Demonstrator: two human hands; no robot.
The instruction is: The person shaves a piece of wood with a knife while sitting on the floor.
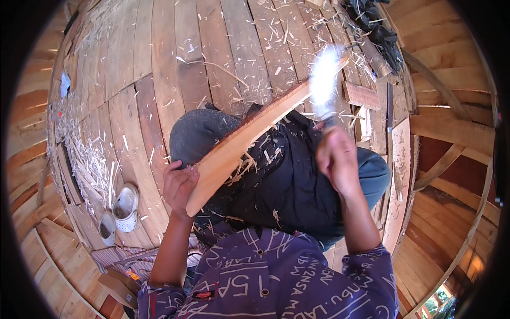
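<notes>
**Firm hold, shallow strokes**

From my end, I have the left hand (179, 187) clamped on the near end of the plank (228, 154), fingers bent over its edge. The plank runs aslant across the lap, past the left knee (199, 133), up toward the far right. My right hand (337, 154) is closed around the dark handle of a tool (325, 85); its upper part is washed out by glare (so I can't tell the edge's angle, or whether it touches the wood).

I take this as shaving the plank, judging by the loose curls (246, 166) beside it and on the dark cloth (303, 186) over the lap. To do it well, I'd press the near end firmly with the left hand and leave those fingers behind the stroke, never in its path. I'd set the edge at a low angle, follow the grain and take thin slices; a steep bite could dig in or split the wood. The strokes should head away from the body, since the right knee (374, 173) sits close below the tool arm. I'd brush off the curls now and then, so the surface can be read before each pass.
</notes>
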